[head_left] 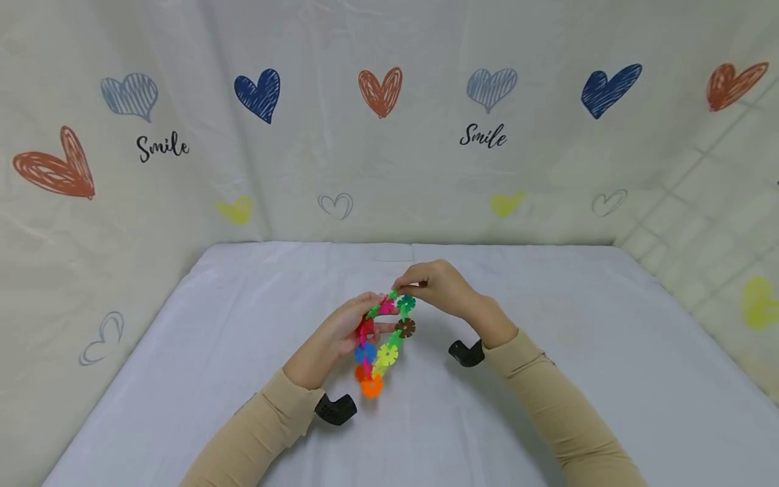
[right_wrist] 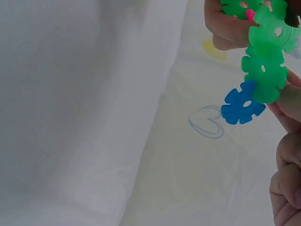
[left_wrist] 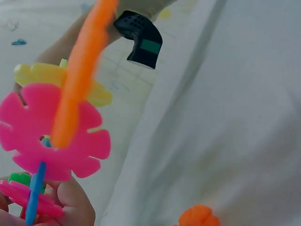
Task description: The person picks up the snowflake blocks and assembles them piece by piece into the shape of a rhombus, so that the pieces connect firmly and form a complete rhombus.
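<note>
A looped chain of coloured plastic snowflake discs hangs between the two hands in the head view. Its yellow disc point(head_left: 387, 354), brown disc point(head_left: 405, 328) and blue disc point(head_left: 365, 353) sit along the sides, with an orange disc point(head_left: 372, 386) lowest. The left hand point(head_left: 341, 330) grips the chain's left side near the red and pink discs. At the top, thumb and fingertips of the right hand point(head_left: 447, 291) pinch a green disc. Close to the left wrist camera are a pink disc point(left_wrist: 28, 127) and an edge-on orange disc point(left_wrist: 80, 80). Green discs point(right_wrist: 265, 70) and a blue disc point(right_wrist: 240, 106) show in the right wrist view.
A white cloth covers the table point(head_left: 548, 297) under the hands. Behind it hangs a pale curtain point(head_left: 426, 176) printed with hearts and "Smile". Black wrist devices point(head_left: 337, 410) stick out below both sleeves.
</note>
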`<action>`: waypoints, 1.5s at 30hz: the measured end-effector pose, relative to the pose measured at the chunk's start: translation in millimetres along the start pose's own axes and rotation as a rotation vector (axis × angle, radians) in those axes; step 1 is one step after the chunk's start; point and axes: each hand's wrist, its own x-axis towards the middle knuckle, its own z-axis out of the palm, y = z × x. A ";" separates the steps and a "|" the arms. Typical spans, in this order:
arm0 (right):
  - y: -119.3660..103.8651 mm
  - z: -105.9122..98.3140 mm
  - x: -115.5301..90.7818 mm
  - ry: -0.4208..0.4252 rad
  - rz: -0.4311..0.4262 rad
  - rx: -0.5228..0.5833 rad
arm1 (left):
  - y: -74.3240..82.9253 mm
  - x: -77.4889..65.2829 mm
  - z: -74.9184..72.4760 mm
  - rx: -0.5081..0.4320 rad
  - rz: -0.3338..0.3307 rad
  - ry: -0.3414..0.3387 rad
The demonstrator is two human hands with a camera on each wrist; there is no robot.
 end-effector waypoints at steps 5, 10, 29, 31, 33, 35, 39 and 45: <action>1.0 2.5 -3.1 0.067 0.055 0.022 | 2.7 -0.2 -0.2 -0.014 0.025 0.014; 1.1 1.0 -7.9 0.145 0.070 0.062 | 8.6 -0.9 -3.0 -0.061 0.030 0.082; -6.5 10.4 -31.4 -0.119 0.434 0.276 | 43.0 -9.2 -28.9 -0.416 0.115 0.262; -4.7 14.1 -32.8 -0.162 0.427 0.277 | 46.4 -10.8 -31.3 -0.431 0.130 0.268; -4.1 17.5 -33.2 -0.214 0.431 0.283 | 49.3 -12.4 -33.5 -0.459 0.145 0.277; -5.3 21.6 -32.7 -0.292 0.454 0.294 | 51.9 -13.7 -35.9 -0.478 0.162 0.282; -16.9 34.1 -29.1 -0.492 0.487 0.265 | 55.5 -14.7 -41.9 -0.521 0.173 0.281; -43.3 51.4 -19.5 -0.654 0.428 0.162 | 55.2 -14.4 -45.3 -0.567 0.171 0.279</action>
